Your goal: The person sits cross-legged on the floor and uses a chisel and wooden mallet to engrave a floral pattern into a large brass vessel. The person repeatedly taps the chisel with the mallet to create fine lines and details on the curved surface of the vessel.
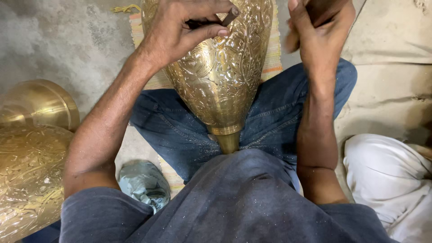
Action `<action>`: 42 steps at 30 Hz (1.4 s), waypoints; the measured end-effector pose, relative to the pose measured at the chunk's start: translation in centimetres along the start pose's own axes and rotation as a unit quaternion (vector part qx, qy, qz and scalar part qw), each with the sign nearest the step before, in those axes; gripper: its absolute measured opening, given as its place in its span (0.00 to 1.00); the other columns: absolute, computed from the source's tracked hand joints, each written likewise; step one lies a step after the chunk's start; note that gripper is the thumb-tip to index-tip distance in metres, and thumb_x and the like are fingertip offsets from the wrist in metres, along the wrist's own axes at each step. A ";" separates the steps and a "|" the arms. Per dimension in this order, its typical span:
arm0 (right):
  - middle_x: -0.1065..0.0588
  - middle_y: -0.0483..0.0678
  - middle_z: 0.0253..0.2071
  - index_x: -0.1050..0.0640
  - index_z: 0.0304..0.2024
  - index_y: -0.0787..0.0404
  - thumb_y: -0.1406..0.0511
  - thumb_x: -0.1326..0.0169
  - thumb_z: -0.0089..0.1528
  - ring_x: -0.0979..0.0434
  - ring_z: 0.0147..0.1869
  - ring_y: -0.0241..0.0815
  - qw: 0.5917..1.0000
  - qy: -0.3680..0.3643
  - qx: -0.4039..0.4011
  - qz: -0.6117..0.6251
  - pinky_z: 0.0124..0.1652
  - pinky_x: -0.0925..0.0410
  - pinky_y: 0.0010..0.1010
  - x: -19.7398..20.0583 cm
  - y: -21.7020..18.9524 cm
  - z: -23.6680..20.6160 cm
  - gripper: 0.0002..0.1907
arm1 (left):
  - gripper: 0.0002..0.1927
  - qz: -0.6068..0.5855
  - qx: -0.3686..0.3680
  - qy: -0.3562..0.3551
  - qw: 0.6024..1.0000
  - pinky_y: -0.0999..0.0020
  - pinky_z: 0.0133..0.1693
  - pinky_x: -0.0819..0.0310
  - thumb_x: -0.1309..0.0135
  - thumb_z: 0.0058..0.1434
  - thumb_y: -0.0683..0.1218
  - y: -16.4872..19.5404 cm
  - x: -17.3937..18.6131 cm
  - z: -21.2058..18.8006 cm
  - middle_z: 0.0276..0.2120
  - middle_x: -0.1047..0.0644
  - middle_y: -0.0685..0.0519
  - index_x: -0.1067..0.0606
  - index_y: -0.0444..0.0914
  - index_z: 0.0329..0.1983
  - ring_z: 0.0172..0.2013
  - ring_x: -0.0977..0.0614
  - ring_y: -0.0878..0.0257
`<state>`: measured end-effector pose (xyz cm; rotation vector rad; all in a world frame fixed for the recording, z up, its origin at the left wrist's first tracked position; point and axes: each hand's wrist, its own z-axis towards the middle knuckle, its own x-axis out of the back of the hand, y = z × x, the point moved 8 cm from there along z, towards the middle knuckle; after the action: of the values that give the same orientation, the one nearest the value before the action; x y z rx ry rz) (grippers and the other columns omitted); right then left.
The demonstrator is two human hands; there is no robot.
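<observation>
Two hands work at one engraved, shiny brass vase point(220, 76) lying across the person's blue-jeaned lap, its narrow neck pointing toward the belly. The left hand point(180, 31) rests on the vase's upper flank, fingers point(207, 32) pinched around a thin dark metal chisel point(228, 17) whose tip meets the brass. The right hand point(320, 33), just right of the vase, is clenched around a dark handle. Left of the vase stand two more brass vessels point(31, 153); below it, near the left knee, lies one crumpled grey-green bag point(144, 182)
</observation>
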<state>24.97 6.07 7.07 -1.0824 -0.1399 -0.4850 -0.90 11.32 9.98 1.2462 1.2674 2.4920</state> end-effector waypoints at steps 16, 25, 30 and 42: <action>0.25 0.62 0.36 0.28 0.41 0.69 0.76 0.40 0.65 0.28 0.35 0.66 0.991 0.006 -0.134 -0.014 0.37 0.34 0.44 -0.9 -1.0 -0.1 0.08 | 0.18 -0.005 0.033 -0.021 0.999 0.65 0.46 0.18 0.33 0.71 0.47 0.0 0.1 0.4 0.46 0.16 0.49 0.21 0.38 0.60 0.45 0.13 0.60; 0.26 0.50 0.37 0.29 0.43 0.67 0.75 0.35 0.66 0.24 0.39 0.45 0.978 -0.022 0.042 -0.201 0.41 0.33 0.33 -1.8 -3.1 -1.6 0.13 | 0.17 -0.011 -0.014 -0.014 1.000 0.65 0.52 0.15 0.34 0.71 0.44 0.6 0.1 0.5 0.51 0.17 0.48 0.21 0.37 0.61 0.50 0.13 0.58; 0.28 0.44 0.37 0.31 0.51 0.70 0.76 0.43 0.65 0.28 0.36 0.35 0.999 0.031 -0.038 0.003 0.33 0.35 0.27 -1.5 -0.2 -3.0 0.14 | 0.16 0.014 -0.035 -0.010 0.999 0.65 0.52 0.15 0.36 0.71 0.44 0.7 0.1 0.5 0.51 0.17 0.50 0.21 0.39 0.59 0.49 0.13 0.59; 0.26 0.54 0.36 0.28 0.43 0.67 0.78 0.38 0.63 0.24 0.43 0.52 0.978 0.001 0.000 -0.207 0.45 0.31 0.41 -1.5 -3.0 -3.4 0.12 | 0.18 0.052 0.004 -0.043 0.998 0.60 0.42 0.21 0.34 0.69 0.47 0.2 -0.2 0.5 0.42 0.17 0.50 0.20 0.42 0.61 0.40 0.16 0.58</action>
<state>21.84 2.43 7.40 -1.0549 -0.3684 -0.8599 -0.39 11.43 10.19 1.4402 1.2240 2.4752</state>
